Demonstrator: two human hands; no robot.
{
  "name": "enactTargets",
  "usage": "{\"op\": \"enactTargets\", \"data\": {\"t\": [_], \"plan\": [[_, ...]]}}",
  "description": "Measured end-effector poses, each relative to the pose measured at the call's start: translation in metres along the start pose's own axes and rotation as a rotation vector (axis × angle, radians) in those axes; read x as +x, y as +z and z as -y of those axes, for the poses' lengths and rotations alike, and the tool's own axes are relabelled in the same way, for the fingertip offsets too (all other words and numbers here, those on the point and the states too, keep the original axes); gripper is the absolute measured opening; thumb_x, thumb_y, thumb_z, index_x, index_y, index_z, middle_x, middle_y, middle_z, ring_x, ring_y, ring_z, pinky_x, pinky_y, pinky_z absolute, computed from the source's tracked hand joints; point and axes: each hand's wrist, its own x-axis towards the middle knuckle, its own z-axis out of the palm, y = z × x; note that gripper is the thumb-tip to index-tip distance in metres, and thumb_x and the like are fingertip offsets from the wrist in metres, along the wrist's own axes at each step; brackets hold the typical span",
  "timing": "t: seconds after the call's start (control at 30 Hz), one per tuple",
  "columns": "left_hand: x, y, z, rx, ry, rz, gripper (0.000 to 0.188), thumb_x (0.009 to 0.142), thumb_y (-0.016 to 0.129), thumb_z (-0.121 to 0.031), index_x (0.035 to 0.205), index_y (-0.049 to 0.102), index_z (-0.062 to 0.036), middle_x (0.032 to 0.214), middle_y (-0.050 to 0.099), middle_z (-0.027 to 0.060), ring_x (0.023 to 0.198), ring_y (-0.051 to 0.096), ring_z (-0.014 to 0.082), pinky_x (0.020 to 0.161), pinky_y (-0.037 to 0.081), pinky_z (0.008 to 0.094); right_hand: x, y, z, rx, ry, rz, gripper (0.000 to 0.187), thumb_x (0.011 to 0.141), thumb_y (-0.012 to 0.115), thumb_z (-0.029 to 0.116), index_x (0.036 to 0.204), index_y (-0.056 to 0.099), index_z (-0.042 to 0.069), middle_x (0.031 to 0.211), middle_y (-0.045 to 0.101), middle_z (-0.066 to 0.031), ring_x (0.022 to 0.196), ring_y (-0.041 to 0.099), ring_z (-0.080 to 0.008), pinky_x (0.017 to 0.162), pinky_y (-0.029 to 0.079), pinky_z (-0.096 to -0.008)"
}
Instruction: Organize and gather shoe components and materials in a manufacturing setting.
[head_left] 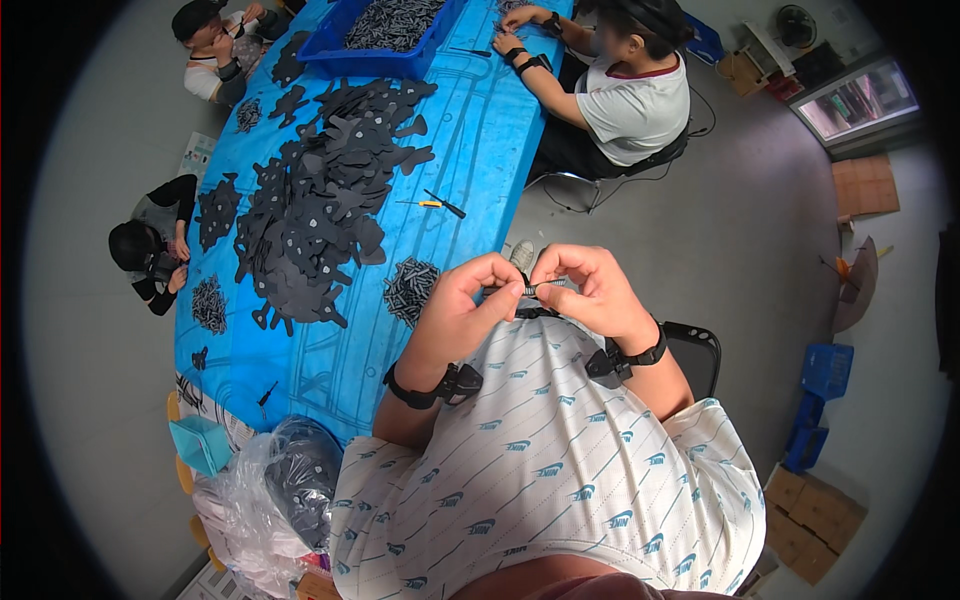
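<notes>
Close in front of my body, my left hand (466,303) and my right hand (598,292) meet fingertip to fingertip. Both are closed in a pinch on a small grey-and-black ribbed piece (530,291), mostly covered by the fingers and too small to name. Just left of my left hand, a pile of small grey-and-black pieces (410,291) lies on the blue-covered table (480,150). Beyond it spreads a large heap of flat dark grey cut-outs (320,210). A yellow-handled screwdriver (430,204) and a black slim tool (446,205) lie crossed nearby.
A blue bin (425,66) full of small grey pieces stands at the far end. Co-workers sit along both sides, one at far right (630,110). A plastic bag (300,480) and a teal container (200,445) are at lower left. A black chair (695,350) shows beside me.
</notes>
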Motion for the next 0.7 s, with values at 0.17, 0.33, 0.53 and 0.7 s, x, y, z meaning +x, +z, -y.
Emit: {"op": "enactTargets", "data": {"t": [0.17,0.33,0.53,0.7], "plan": [[-0.001,0.0,0.002,-0.01,0.014,-0.008,0.005,0.084,0.051,-0.004,0.08,0.052,-0.0006,0.068,0.051,-0.0009,0.061,0.048,0.0041,0.056,0.038,0.0182,-0.001,-0.002,-0.001,-0.024,0.036,0.042,0.005,0.073,0.056,0.004,0.076,0.057,0.001,0.067,0.053,0.0016,0.063,0.045,-0.0047,0.059,0.037,-0.0204],[-0.002,0.002,0.003,0.018,0.029,-0.006,0.005,0.084,0.051,-0.005,0.081,0.052,-0.0008,0.068,0.051,-0.0014,0.061,0.047,0.0038,0.056,0.038,0.0182,-0.002,0.0,0.0,-0.032,-0.013,0.032,0.003,0.074,0.057,0.006,0.075,0.058,0.002,0.061,0.049,0.0047,0.056,0.038,-0.0025,0.051,0.032,-0.0192],[0.006,0.0,0.002,0.059,0.016,0.038,0.006,0.085,0.051,-0.005,0.08,0.051,-0.0015,0.068,0.051,-0.0012,0.061,0.046,0.0037,0.057,0.037,0.0181,0.0,-0.003,-0.001,-0.027,-0.025,0.021,0.004,0.074,0.057,0.006,0.076,0.058,0.002,0.061,0.048,0.005,0.056,0.038,-0.0025,0.052,0.032,-0.0193],[-0.01,-0.012,0.006,0.035,-0.022,-0.059,0.006,0.086,0.051,-0.006,0.081,0.052,-0.0019,0.069,0.051,-0.0009,0.061,0.045,0.004,0.057,0.036,0.0184,0.007,0.004,0.002,0.089,0.037,0.029,0.004,0.076,0.057,0.005,0.076,0.056,0.001,0.067,0.053,0.0017,0.062,0.047,-0.0046,0.059,0.039,-0.02]]}}
